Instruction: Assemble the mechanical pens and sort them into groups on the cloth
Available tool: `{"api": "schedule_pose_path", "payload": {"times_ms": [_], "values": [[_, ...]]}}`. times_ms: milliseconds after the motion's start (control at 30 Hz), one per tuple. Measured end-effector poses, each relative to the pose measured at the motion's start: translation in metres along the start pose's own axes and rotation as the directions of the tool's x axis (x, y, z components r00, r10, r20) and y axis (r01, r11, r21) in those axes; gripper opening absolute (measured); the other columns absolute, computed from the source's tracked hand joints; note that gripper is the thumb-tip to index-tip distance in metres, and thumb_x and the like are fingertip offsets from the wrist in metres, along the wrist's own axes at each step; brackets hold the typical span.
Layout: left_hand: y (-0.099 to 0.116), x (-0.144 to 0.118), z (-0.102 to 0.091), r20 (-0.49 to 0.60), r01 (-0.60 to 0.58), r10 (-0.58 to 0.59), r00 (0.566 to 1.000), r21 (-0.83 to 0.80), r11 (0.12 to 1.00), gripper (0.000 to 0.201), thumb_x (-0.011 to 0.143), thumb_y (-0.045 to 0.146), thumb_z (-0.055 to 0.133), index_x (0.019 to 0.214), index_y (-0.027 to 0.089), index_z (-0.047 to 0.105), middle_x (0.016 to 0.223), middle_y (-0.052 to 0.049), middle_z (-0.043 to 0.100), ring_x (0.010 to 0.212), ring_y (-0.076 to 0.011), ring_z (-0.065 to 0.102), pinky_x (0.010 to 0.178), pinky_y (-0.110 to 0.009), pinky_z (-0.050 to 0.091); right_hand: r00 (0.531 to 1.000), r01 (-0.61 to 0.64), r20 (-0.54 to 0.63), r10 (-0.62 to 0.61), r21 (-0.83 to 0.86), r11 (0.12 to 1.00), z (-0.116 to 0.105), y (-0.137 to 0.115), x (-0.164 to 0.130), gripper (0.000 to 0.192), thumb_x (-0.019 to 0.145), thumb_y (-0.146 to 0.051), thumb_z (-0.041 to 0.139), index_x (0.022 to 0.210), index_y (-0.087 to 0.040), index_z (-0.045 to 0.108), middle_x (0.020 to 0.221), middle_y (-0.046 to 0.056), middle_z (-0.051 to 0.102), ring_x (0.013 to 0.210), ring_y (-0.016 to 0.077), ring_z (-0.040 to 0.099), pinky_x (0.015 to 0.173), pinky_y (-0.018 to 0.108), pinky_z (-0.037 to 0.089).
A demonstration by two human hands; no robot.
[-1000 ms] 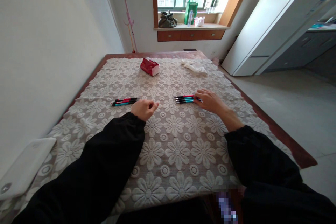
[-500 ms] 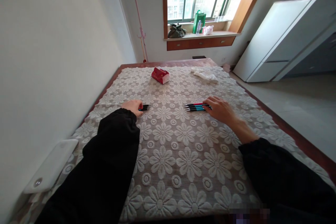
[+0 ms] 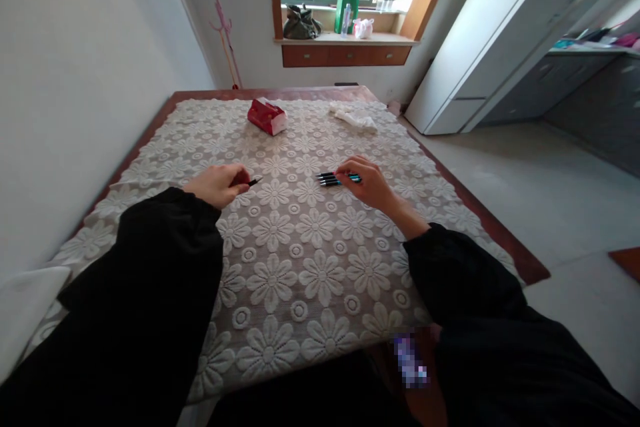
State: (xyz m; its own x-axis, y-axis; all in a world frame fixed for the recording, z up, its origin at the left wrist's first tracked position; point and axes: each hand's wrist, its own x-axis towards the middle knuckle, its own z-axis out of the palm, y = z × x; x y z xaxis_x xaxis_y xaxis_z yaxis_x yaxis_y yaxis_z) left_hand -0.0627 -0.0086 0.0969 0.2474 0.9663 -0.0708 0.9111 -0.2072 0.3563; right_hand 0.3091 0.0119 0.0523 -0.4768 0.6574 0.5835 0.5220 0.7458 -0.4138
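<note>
My left hand [image 3: 220, 185] is closed in a pinch on a dark pen [image 3: 254, 181]. Only its tip end sticks out past the fingers, pointing right and slightly up, and the rest is hidden in the hand. Across the middle of the table, several pens [image 3: 327, 180] with dark front ends and some teal on the barrels lie side by side, tips to the left. My right hand [image 3: 367, 180] has its thumb and fingers bent around their rear part, which it partly covers. Both hands are over the flowered lace tablecloth [image 3: 315, 227].
A red tissue pack [image 3: 267, 117] and a crumpled white plastic bag [image 3: 354, 119] lie toward the far end of the table. A white case-like object [image 3: 30, 307] is at the near left by the wall. Below the front edge is a pixelated purple patch [image 3: 411, 360].
The view has swung right and down. In my left hand, the visible pen tip now slants upward, where more than one dark tip showed before. My right hand stays at the pen row.
</note>
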Motion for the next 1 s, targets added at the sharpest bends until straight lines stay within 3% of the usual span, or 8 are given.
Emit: {"api": "schedule_pose_path", "payload": {"times_ms": [133, 233, 300, 400, 500, 600, 733, 1000], "values": [[0.061, -0.016, 0.011, -0.112, -0.248, 0.224, 0.968, -0.541, 0.804, 0.036, 0.085, 0.045, 0.068, 0.110, 0.019, 0.063, 0.098, -0.008, 0.075, 0.079, -0.0207, 0.071, 0.069, -0.033, 0.060, 0.991, -0.017, 0.127, -0.031, 0.357, 0.934, 0.017, -0.040, 0.002, 0.028, 0.100, -0.040, 0.062, 0.121, -0.022, 0.062, 0.112, 0.006, 0.072, 0.096, 0.0163, 0.065, 0.089, 0.033, 0.050], [0.091, -0.021, 0.034, -0.155, -0.258, 0.213, 0.965, -0.721, 0.643, 0.037, 0.081, 0.046, 0.076, 0.099, 0.018, 0.060, 0.094, -0.007, 0.074, 0.076, -0.0195, 0.073, 0.068, -0.033, 0.062, 0.983, -0.064, 0.180, -0.022, 0.456, 0.888, 0.031, -0.057, -0.004, 0.035, 0.102, -0.040, 0.058, 0.132, -0.021, 0.054, 0.109, 0.006, 0.072, 0.093, 0.0150, 0.066, 0.084, 0.030, 0.049], [0.093, -0.019, 0.054, -0.154, -0.238, 0.185, 0.970, -0.737, 0.632, 0.036, 0.081, 0.047, 0.077, 0.095, 0.017, 0.060, 0.088, -0.006, 0.073, 0.073, -0.0187, 0.072, 0.064, -0.031, 0.061, 0.974, -0.137, 0.221, 0.050, 0.399, 0.907, 0.039, -0.058, -0.008, 0.028, 0.105, -0.038, 0.050, 0.126, -0.019, 0.056, 0.091, 0.001, 0.070, 0.077, 0.0128, 0.062, 0.073, 0.028, 0.046], [0.081, -0.011, 0.079, -0.228, -0.290, 0.190, 0.955, -0.578, 0.763, 0.029, 0.083, 0.045, 0.074, 0.092, 0.018, 0.065, 0.087, -0.005, 0.073, 0.076, -0.0186, 0.070, 0.063, -0.029, 0.057, 0.952, -0.142, 0.291, 0.092, 0.154, 0.978, 0.045, -0.053, -0.014, 0.024, 0.106, -0.035, 0.047, 0.114, -0.018, 0.062, 0.087, 0.003, 0.069, 0.074, 0.0142, 0.059, 0.070, 0.028, 0.039], [0.069, -0.007, 0.095, -0.216, -0.329, 0.273, 0.938, -0.300, 0.895, 0.020, 0.087, 0.038, 0.068, 0.096, 0.020, 0.067, 0.089, -0.004, 0.074, 0.083, -0.0197, 0.070, 0.071, -0.030, 0.056, 0.890, -0.060, 0.445, 0.097, -0.098, 0.993, 0.048, -0.051, -0.015, 0.027, 0.107, -0.033, 0.045, 0.104, -0.017, 0.066, 0.095, 0.008, 0.073, 0.081, 0.0180, 0.062, 0.070, 0.030, 0.033], [0.066, -0.009, 0.102, -0.147, -0.343, 0.328, 0.933, -0.096, 0.934, 0.022, 0.093, 0.042, 0.064, 0.103, 0.022, 0.067, 0.098, -0.004, 0.075, 0.086, -0.0198, 0.070, 0.082, -0.033, 0.054, 0.828, -0.034, 0.541, 0.147, -0.213, 0.976, 0.047, -0.054, -0.008, 0.033, 0.108, -0.034, 0.041, 0.102, -0.017, 0.069, 0.091, 0.009, 0.076, 0.078, 0.0188, 0.062, 0.066, 0.031, 0.027], [0.069, -0.013, 0.102, -0.122, -0.271, 0.270, 0.955, 0.014, 0.963, 0.028, 0.102, 0.042, 0.051, 0.116, 0.023, 0.066, 0.112, -0.007, 0.075, 0.101, -0.0225, 0.070, 0.089, -0.033, 0.052, 0.773, -0.011, 0.608, 0.179, -0.269, 0.963, 0.049, -0.056, 0.009, 0.037, 0.109, -0.035, 0.040, 0.103, -0.017, 0.071, 0.091, 0.010, 0.077, 0.075, 0.0187, 0.063, 0.065, 0.031, 0.026], [0.073, -0.014, 0.100, -0.091, -0.170, 0.186, 0.978, 0.163, 0.972, 0.031, 0.103, 0.035, 0.041, 0.114, 0.021, 0.067, 0.113, -0.010, 0.074, 0.106, -0.0262, 0.069, 0.084, -0.034, 0.049, 0.824, 0.066, 0.554, 0.119, -0.303, 0.951, 0.070, -0.052, 0.009, 0.038, 0.109, -0.032, 0.037, 0.107, -0.013, 0.069, 0.093, 0.012, 0.078, 0.074, 0.0188, 0.064, 0.064, 0.031, 0.025]]}}
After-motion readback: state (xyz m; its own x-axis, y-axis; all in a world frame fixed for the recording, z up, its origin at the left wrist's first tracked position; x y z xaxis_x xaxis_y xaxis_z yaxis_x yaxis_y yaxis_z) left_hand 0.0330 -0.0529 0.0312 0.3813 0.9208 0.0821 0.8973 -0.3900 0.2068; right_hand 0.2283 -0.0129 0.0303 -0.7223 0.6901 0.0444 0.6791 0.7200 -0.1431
